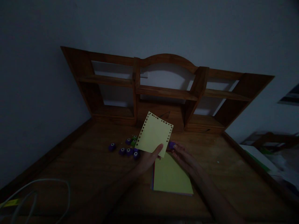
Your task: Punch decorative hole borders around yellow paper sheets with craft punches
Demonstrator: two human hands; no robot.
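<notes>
A yellow sheet of paper (154, 132) is pinched in my left hand (149, 160), the thumb lying over its lower edge. Small cut-out shapes run along its left, top and right borders. Close to the sheet's right edge, my right hand (184, 155) grips a purple craft punch (172, 145). Whether the punch touches the paper, I cannot tell. Beneath both hands lies a stack of coloured paper (173, 177) with a yellow sheet on top. To the left sit several more punches, among them a purple one (112, 147) standing apart and a green one (133, 142).
A wooden desk (93, 186) carries a shelf hutch (167, 92) along its back. A pale cable (53, 179) loops at the front left, near a yellow item (11, 203). Beyond the right edge are a wooden chair (277, 140) and a white-and-green item (258, 158).
</notes>
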